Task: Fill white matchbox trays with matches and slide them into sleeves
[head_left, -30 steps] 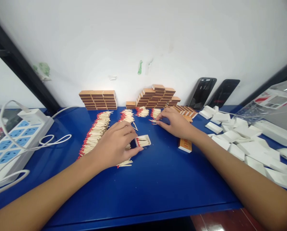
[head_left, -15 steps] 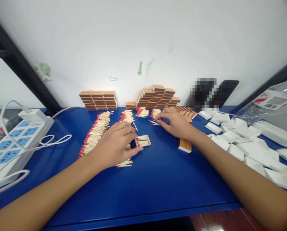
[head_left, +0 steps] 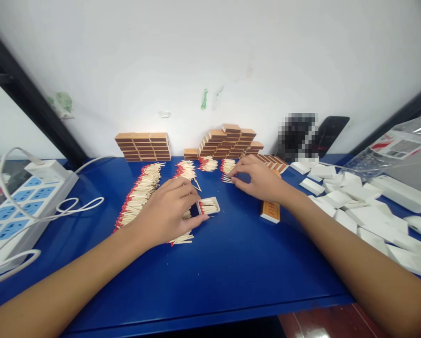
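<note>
My left hand (head_left: 170, 209) curves round the left end of a small white matchbox tray (head_left: 209, 205), which holds red-tipped matches. Its thumb lies along the tray's near corner, and the fingers bend at the far side. Under and beside this hand runs a row of loose matches (head_left: 185, 170), partly covered by it. Farther right, my right hand (head_left: 258, 177) has its thumb and forefinger at the tail ends of a few matches (head_left: 226, 178), just in front of a small match pile (head_left: 228, 165). An orange matchbox (head_left: 270, 212) lies below the right wrist.
A long match heap (head_left: 140, 195) spreads at left. Matchboxes stand in a left stack (head_left: 143, 146) and a stepped stack (head_left: 229, 141) by the wall. White trays (head_left: 365, 206) crowd the right, a power strip (head_left: 23, 211) the left. A blurred dark object (head_left: 297, 136) leans behind.
My right fingers have shifted slightly at the matches, whose red tips now lie a little closer to the small pile. My left hand and the tray have hardly moved.
</note>
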The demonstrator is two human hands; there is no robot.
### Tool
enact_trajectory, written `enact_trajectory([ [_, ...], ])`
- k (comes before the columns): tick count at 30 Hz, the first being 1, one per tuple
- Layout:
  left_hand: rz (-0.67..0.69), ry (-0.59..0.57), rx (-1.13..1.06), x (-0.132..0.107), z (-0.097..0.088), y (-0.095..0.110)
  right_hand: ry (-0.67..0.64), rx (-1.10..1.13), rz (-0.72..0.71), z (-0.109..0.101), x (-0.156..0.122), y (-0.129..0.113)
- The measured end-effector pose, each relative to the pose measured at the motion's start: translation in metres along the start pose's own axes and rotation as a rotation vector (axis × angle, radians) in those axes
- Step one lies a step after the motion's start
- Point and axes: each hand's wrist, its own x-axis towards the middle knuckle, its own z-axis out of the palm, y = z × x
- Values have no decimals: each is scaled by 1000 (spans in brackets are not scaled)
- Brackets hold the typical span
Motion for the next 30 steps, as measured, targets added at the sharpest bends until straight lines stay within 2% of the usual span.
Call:
enact_trajectory([
  [6, 7, 3, 1, 1, -1, 1, -88, 11, 71, 6, 1, -1],
  [15, 0, 0, 2, 1, 0, 0, -111, -12, 118, 10, 1, -1],
  [30, -3, -7, -6, 0, 0, -1, -138, -5, 57, 5, 0, 1],
])
